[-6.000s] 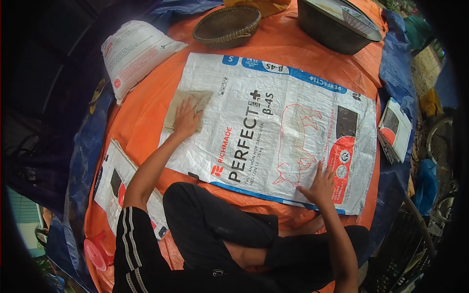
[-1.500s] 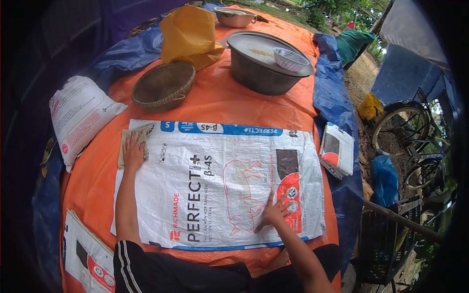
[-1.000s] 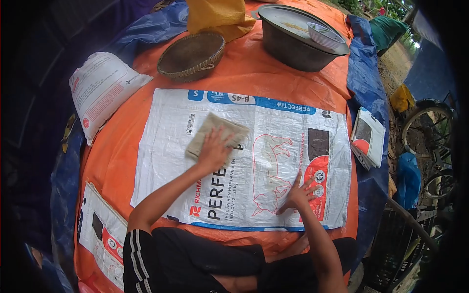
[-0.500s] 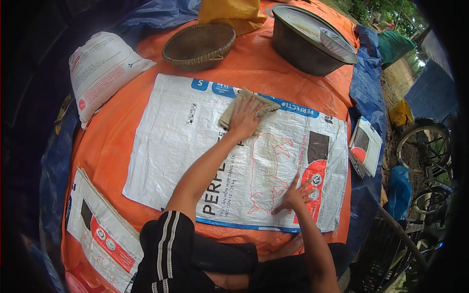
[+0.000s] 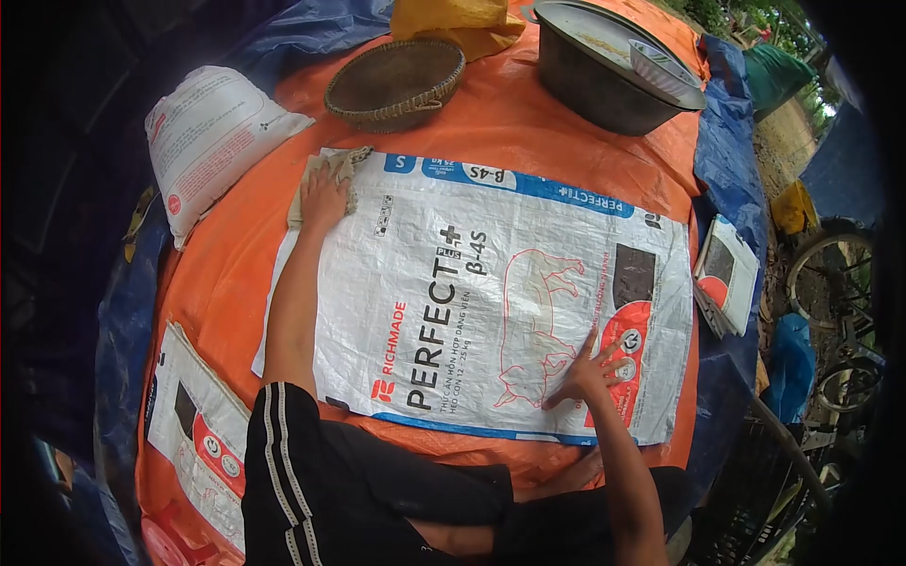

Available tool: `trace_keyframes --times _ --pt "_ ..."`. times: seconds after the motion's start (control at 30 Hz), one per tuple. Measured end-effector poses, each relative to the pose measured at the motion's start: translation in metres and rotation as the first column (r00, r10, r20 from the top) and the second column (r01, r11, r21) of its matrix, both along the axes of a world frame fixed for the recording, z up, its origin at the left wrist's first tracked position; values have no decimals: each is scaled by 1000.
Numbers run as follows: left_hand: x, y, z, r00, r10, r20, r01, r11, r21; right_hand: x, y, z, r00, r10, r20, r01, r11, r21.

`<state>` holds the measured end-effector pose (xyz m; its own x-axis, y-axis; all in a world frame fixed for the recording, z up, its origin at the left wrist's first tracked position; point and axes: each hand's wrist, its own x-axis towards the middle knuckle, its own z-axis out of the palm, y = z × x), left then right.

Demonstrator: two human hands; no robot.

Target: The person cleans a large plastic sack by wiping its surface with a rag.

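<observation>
A white printed sack [image 5: 377, 321] lies flat on the orange tarp [image 5: 226, 292] in front of me. At the sack's far left corner, my left hand [image 5: 324, 196] presses down on a beige cloth [image 5: 355, 162], fingers laid over it. My right hand [image 5: 587, 375] rests on the sack's right part, beside the pig drawing and the red patch, with its fingers spread and nothing held.
Beyond the sack are a woven basket [image 5: 394, 83] and a large dark pot [image 5: 604, 80] with a striped bowl [image 5: 665, 71]. A full white sack [image 5: 212, 141] stands far left. Folded sacks lie left [image 5: 203, 424] and right [image 5: 725, 274]. Bicycles [image 5: 832, 283] are at right.
My left hand has slid the cloth leftward from the sack's upper middle to its far left corner, uncovering more print. My right hand stays at the same place on the sack. The view has shifted slightly.
</observation>
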<state>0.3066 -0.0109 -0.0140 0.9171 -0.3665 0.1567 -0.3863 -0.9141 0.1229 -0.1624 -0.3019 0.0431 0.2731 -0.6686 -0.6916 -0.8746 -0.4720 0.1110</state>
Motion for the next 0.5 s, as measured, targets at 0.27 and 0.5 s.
trace_keyframes --times 0.27,0.5 --pt "-35 -16 2 1000 -10 -22 9 998 -55 -2 -4 -1 1000 15 24 -15 1000 8" --pt "-195 -101 17 812 -563 -157 540 825 -164 2 -1 3 1000 12 13 -13 1000 11"
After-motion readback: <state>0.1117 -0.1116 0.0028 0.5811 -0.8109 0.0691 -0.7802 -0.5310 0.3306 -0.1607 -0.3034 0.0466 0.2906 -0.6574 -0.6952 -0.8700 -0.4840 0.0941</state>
